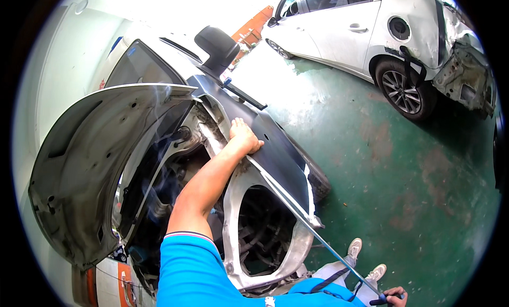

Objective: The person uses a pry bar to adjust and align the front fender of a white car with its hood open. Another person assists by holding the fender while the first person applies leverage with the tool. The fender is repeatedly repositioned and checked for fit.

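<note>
My left hand (244, 136) lies on the upper edge of a dark grey front fender (275, 148), fingers laid forward and thumb out to the right. Down at the lower right, my right hand (396, 295) is closed round the dark handle of a long metal rod (339, 255). The rod slants up and left to the fender's inner edge; where its far tip ends I cannot tell. Beside the fender is the bare pale headlight frame (230, 222), a large opening with hoses and dark parts inside.
The raised hood (85, 164) stands over the engine bay at left. A black side mirror (216, 48) juts out beyond the fender. Across the green floor (371, 190) is a white car (339, 31) with a damaged rear. My shoes (355, 247) are near the fender's front wheel.
</note>
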Demonstrator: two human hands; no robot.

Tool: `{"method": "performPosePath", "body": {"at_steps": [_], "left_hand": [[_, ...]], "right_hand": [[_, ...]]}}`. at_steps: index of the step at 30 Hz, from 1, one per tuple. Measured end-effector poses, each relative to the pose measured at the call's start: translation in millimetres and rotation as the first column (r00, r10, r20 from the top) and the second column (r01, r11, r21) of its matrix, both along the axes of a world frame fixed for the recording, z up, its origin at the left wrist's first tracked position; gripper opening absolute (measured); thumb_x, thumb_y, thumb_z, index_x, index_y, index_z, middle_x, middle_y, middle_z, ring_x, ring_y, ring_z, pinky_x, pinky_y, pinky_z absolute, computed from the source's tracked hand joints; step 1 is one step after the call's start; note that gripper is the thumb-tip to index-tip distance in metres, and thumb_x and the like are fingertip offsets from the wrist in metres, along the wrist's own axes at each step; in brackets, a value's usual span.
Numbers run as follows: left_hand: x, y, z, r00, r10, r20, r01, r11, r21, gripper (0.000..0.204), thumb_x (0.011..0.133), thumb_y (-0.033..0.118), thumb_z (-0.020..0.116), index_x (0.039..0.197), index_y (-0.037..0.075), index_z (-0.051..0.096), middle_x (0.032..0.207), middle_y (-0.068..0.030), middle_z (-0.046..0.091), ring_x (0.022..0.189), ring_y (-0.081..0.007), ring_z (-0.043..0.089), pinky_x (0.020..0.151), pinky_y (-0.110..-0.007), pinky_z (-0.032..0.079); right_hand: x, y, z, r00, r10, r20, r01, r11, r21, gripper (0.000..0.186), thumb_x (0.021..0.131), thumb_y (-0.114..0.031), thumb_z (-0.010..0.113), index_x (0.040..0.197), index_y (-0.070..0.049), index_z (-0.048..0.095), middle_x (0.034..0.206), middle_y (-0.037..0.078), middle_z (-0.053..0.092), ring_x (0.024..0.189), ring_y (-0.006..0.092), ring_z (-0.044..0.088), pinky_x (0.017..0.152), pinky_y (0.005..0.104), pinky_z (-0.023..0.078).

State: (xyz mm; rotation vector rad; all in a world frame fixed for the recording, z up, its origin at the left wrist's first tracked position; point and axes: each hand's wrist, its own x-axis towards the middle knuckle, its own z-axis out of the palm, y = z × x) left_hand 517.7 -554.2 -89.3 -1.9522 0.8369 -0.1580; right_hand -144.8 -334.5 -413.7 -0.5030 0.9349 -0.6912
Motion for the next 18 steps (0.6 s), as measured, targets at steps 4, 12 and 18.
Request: {"method": "performPosePath", "body": {"at_steps": [4,12,18], "left_hand": [[4.6,-7.6,8.2,0.998,0.015,0.059,-0.014,1.0,-0.002,0.1,0.092,0.07,0.042,0.154,-0.006,0.021,0.164,-0.0217,0.014,0.153,-0.0346,0.008,0.123,-0.043,0.005],[88.9,-56.8,33.6,0.984,0.067,0.167,-0.051,0.994,-0.097,0.08,0.093,0.05,0.046,0.154,0.0,0.029,0.164,-0.0215,0.016,0.153,-0.0361,0.009,0.122,-0.051,0.004],[100.9,-61.6,29.3,0.981,0.066,0.184,-0.049,0.995,-0.091,0.097,0.092,0.066,0.046,0.153,-0.006,0.024,0.163,-0.0225,0.015,0.153,-0.0367,0.008,0.123,-0.047,0.006]], "right_hand": [[-4.5,-6.2,1.0,1.0,0.002,-0.011,-0.002,1.0,0.0,0.015,0.072,0.001,0.066,0.088,-0.001,0.067,0.096,0.013,0.07,0.09,0.0234,0.065,0.088,0.038,0.052],[-2.9,-21.4,16.4,0.997,-0.048,-0.057,0.046,0.998,-0.035,0.017,0.071,0.002,0.065,0.088,-0.002,0.066,0.096,0.013,0.07,0.092,0.0245,0.065,0.09,0.0374,0.05],[-4.3,-35.2,23.6,0.994,-0.037,-0.107,0.034,0.999,-0.029,0.016,0.071,-0.001,0.067,0.086,-0.002,0.065,0.094,0.013,0.068,0.09,0.0242,0.064,0.089,0.0374,0.049]]}}
